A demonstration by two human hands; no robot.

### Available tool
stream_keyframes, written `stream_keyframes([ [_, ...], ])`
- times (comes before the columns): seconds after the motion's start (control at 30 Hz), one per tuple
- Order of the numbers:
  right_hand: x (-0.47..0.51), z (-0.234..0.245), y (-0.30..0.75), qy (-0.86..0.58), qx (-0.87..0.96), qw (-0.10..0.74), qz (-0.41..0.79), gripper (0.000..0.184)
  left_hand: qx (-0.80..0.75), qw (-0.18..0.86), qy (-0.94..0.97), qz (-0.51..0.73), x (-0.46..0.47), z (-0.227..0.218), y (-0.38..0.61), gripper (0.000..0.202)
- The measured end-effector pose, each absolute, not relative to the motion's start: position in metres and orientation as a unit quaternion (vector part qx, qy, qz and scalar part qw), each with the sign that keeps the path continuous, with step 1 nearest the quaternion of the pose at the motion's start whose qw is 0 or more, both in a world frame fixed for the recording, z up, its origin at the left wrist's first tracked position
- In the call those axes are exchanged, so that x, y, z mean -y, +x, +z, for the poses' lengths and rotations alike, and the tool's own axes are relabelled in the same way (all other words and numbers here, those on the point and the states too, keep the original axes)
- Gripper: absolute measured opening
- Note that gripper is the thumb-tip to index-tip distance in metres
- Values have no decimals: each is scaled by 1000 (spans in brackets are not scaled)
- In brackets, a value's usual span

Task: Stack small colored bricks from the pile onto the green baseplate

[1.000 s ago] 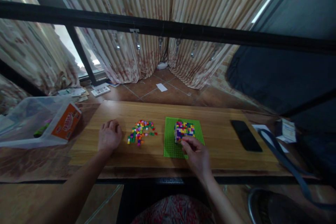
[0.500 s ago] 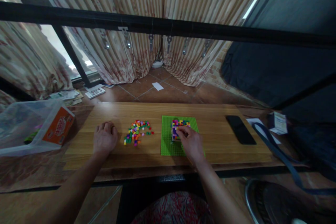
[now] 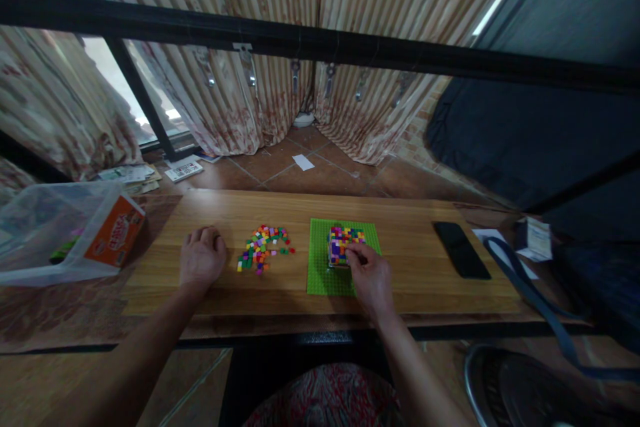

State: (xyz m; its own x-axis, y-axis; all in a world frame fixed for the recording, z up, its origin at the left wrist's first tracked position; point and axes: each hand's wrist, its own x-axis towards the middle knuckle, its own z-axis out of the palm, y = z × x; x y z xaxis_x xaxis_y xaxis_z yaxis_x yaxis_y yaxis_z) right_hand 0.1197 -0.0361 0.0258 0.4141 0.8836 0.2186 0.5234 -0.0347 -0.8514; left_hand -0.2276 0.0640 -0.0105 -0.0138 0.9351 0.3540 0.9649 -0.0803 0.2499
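A low multicoloured structure of small building bricks [image 3: 340, 252] stands on a green studded baseplate [image 3: 320, 277]. My right hand [image 3: 371, 273] is at its right side, thumb and fingers pinched together at the front edge of the top. Whatever is between those fingertips is too small to make out. To the left lies a loose spread of small coloured bricks [image 3: 260, 245]. My left hand [image 3: 203, 257] rests on the table left of these bricks, its fingers curled in and the palm hidden.
The wooden tabletop [image 3: 280, 300] carries a black phone [image 3: 461, 250] at the right. A clear plastic bin [image 3: 40, 230] with an orange label stands at the left. A dark metal bar [image 3: 320, 43] crosses beyond the table. A blue strap [image 3: 530, 293] hangs at the right.
My right hand has shifted slightly right along the brick structure, uncovering more of its front. My left hand stays put. The whole view has tilted a little.
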Motion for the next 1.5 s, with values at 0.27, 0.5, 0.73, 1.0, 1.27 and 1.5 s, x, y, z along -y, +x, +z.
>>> stream_keyframes([
  [0.27, 32, 23, 114, -695, 506, 471, 199, 26, 676, 45, -703, -219, -64, -11, -228, 24],
  [0.5, 24, 27, 118, -697, 490, 472, 225, 20, 676, 35, -700, -229, -64, -9, -226, 25],
  [0.73, 14, 25, 126, -699, 478, 461, 264, 15, 686, 38, -697, -205, -64, -10, -225, 28],
  [1.0, 10, 27, 129, -712, 488, 432, 261, 18, 685, 43, -698, -203, -63, -11, -225, 28],
  [1.27, 7, 24, 134, -712, 465, 442, 284, 24, 688, 55, -695, -200, -64, -12, -226, 25],
  [1.5, 7, 32, 129, -742, 475, 415, 227, 19, 691, 69, -695, -185, -64, -14, -226, 27],
])
